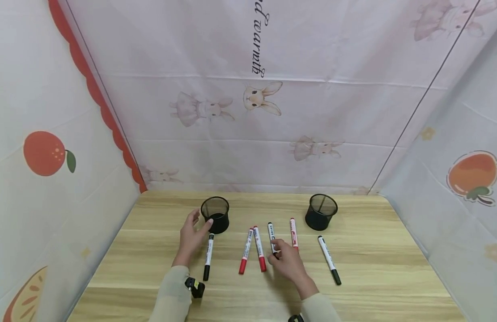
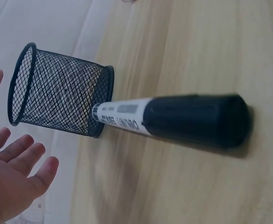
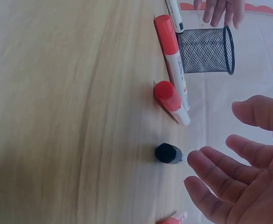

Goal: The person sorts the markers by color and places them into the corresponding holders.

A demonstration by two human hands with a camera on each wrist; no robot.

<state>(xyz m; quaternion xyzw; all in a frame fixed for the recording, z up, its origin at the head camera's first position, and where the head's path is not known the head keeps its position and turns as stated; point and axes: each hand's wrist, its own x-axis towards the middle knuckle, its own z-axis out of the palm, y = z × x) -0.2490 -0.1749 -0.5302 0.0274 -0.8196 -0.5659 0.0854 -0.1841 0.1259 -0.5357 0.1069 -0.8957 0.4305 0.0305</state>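
My left hand (image 1: 192, 237) is beside the left black mesh pen cup (image 1: 219, 223), thumb and fingers spread. The left wrist view shows a gap between this hand (image 2: 12, 175) and the upright cup (image 2: 61, 88). A black-capped marker (image 1: 208, 257) lies just in front of that cup. Over the middle black-capped marker (image 1: 271, 230) hovers my right hand (image 1: 290, 264), partly covering it. In the right wrist view, the right hand's fingers are apart and loosely bent, near the marker's black cap (image 3: 168, 153), with nothing held.
Two red-capped markers (image 1: 246, 250) (image 1: 259, 249) lie left of the right hand. Another red marker (image 1: 294, 232) lies beyond it. At the right are a second mesh cup (image 1: 321, 217) and a black-capped marker (image 1: 329, 259). Printed cloth walls (image 1: 232, 165) border the wooden table (image 1: 377, 250).
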